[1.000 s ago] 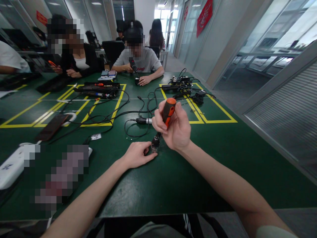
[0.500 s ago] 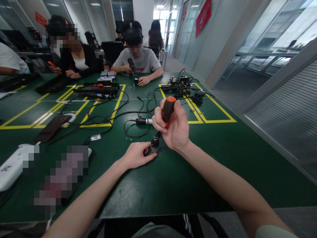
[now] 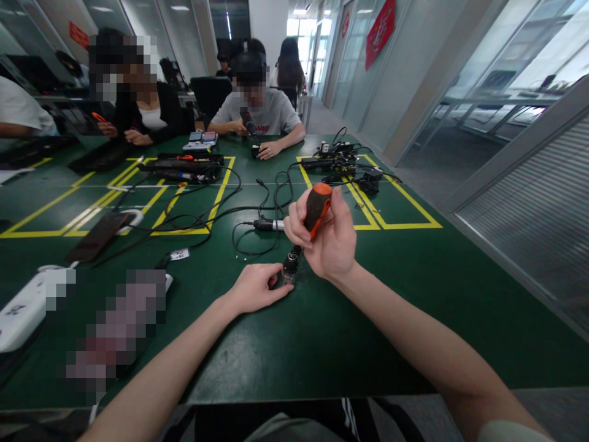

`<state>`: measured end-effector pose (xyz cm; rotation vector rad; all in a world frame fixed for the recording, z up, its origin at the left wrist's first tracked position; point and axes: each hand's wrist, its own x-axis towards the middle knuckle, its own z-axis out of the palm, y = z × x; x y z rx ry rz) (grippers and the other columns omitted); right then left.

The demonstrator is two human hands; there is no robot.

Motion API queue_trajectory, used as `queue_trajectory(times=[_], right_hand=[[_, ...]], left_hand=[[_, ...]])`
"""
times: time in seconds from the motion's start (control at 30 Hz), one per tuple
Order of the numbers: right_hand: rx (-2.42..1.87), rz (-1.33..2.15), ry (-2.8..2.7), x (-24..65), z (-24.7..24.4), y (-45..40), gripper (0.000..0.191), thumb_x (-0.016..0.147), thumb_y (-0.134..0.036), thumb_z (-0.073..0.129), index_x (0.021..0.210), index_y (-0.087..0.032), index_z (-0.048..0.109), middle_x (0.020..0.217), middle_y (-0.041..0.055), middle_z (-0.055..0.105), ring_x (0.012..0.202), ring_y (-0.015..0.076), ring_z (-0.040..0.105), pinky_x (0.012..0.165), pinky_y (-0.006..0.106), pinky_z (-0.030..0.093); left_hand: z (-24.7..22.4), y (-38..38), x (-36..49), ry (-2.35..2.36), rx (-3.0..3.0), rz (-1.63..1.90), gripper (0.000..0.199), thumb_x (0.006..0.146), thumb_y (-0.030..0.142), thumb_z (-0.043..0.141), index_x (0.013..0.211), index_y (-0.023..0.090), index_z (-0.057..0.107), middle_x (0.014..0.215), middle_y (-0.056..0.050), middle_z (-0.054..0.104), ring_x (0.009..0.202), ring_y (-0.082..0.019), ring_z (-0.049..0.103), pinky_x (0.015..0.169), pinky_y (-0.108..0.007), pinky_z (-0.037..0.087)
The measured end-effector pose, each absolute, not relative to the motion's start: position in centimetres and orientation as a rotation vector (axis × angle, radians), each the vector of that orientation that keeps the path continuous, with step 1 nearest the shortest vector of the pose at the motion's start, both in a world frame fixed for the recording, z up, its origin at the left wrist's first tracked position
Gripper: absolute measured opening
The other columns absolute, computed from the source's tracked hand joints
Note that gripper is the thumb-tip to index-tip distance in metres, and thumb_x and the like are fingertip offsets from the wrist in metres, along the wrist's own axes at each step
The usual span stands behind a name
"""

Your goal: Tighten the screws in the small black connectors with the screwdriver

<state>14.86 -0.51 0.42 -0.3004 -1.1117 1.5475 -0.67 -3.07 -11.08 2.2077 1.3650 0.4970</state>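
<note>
My right hand (image 3: 334,239) is wrapped round the orange and black handle of a screwdriver (image 3: 317,209), tilted with its handle end up. The tool's shaft runs down behind my fingers toward a small black and clear cylindrical part (image 3: 290,264) standing on the green table. Whether the tip touches the part cannot be made out. My left hand (image 3: 257,287) rests on the table with thumb and fingers closed round the lower part of that cylinder from the left.
Black cables with a black and white connector (image 3: 269,225) lie beyond my hands. A dark phone (image 3: 99,236) and a white power strip (image 3: 32,307) lie at the left. Tool trays (image 3: 184,167) and a cable pile (image 3: 338,162) are farther back. A person (image 3: 257,113) sits opposite.
The screwdriver handle has tilted further to the right, and my right hand has shifted slightly right with it. My left hand stays round the cylinder.
</note>
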Motion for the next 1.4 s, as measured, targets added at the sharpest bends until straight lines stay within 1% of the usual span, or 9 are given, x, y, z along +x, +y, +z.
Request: queue_trajectory(times=[0.1,0.2,0.27,0.47,0.63,0.8,1.0,1.2,1.4], right_hand=[[-0.248,1.524,-1.131,14.84,0.31,-0.52,0.056,0.088,-0.076,0.066,0.073,-0.023,0.054,0.048,-0.0095,0.035,0.041,0.0077,0.021,0.039,0.021,0.02],[-0.229,1.48,-1.11,14.71,0.16,-0.57,0.051,0.086,-0.07,0.073,0.079,-0.023,0.054,0.049,-0.0105,0.038,0.041,0.0073,0.022,0.04,0.021,0.02],[-0.265,1.479,-1.089,14.67,0.17,-0.58,0.05,0.088,-0.069,0.072,0.078,-0.024,0.053,0.049,-0.0103,0.037,0.041,0.0074,0.022,0.04,0.021,0.02],[-0.316,1.599,-1.023,14.84,0.5,-0.53,0.06,0.093,-0.077,0.058,0.069,-0.023,0.046,0.048,-0.0082,0.035,0.041,0.0083,0.023,0.038,0.022,0.02],[-0.347,1.557,-1.03,14.78,0.52,-0.58,0.057,0.094,-0.076,0.059,0.072,-0.023,0.05,0.047,-0.0091,0.035,0.04,0.0084,0.023,0.038,0.021,0.021],[-0.361,1.575,-1.019,14.78,0.54,-0.51,0.063,0.093,-0.078,0.058,0.066,-0.023,0.045,0.047,-0.0081,0.035,0.04,0.0081,0.024,0.038,0.022,0.021],[-0.33,1.569,-1.03,14.81,0.41,-0.5,0.058,0.094,-0.076,0.058,0.071,-0.024,0.049,0.048,-0.0088,0.034,0.041,0.0087,0.024,0.039,0.021,0.021],[-0.361,1.553,-1.031,14.81,0.44,-0.44,0.06,0.093,-0.077,0.059,0.068,-0.024,0.046,0.048,-0.008,0.034,0.041,0.009,0.026,0.038,0.022,0.022],[-0.324,1.517,-1.025,14.74,-0.01,-0.33,0.051,0.092,-0.074,0.061,0.08,-0.025,0.051,0.048,-0.0102,0.037,0.04,0.0095,0.024,0.039,0.022,0.023]], left_hand=[[-11.09,-3.07,-0.65,1.367,2.209,0.492,0.038,0.09,0.044,0.067,0.068,0.02,0.047,0.058,0.006,0.05,0.052,-0.01,0.043,0.058,-0.025,0.026],[-11.09,-3.09,-0.66,1.37,2.209,0.49,0.038,0.09,0.043,0.067,0.068,0.02,0.046,0.058,0.006,0.049,0.052,-0.01,0.043,0.058,-0.025,0.026],[-11.04,-3.11,-0.67,1.371,2.208,0.491,0.039,0.09,0.043,0.067,0.068,0.02,0.045,0.058,0.006,0.049,0.052,-0.01,0.043,0.058,-0.025,0.026],[-10.91,-3.13,-0.67,1.365,2.208,0.496,0.04,0.09,0.044,0.068,0.068,0.02,0.045,0.058,0.006,0.049,0.052,-0.009,0.043,0.057,-0.026,0.026],[-11.02,-3.09,-0.68,1.365,2.206,0.503,0.039,0.091,0.044,0.067,0.068,0.02,0.046,0.058,0.006,0.049,0.051,-0.009,0.043,0.056,-0.026,0.026],[-11.07,-3.09,-0.68,1.361,2.205,0.504,0.039,0.09,0.044,0.067,0.068,0.02,0.046,0.058,0.006,0.049,0.052,-0.01,0.043,0.057,-0.025,0.027],[-11.05,-3.1,-0.67,1.356,2.202,0.502,0.038,0.09,0.044,0.066,0.068,0.021,0.046,0.058,0.006,0.049,0.052,-0.01,0.043,0.057,-0.025,0.026],[-10.97,-3.12,-0.66,1.356,2.208,0.503,0.038,0.09,0.044,0.066,0.068,0.02,0.047,0.058,0.006,0.05,0.052,-0.01,0.043,0.056,-0.025,0.026],[-11.09,-3.12,-0.68,1.363,2.208,0.495,0.037,0.09,0.044,0.066,0.069,0.021,0.048,0.058,0.006,0.05,0.053,-0.01,0.043,0.058,-0.026,0.027]])
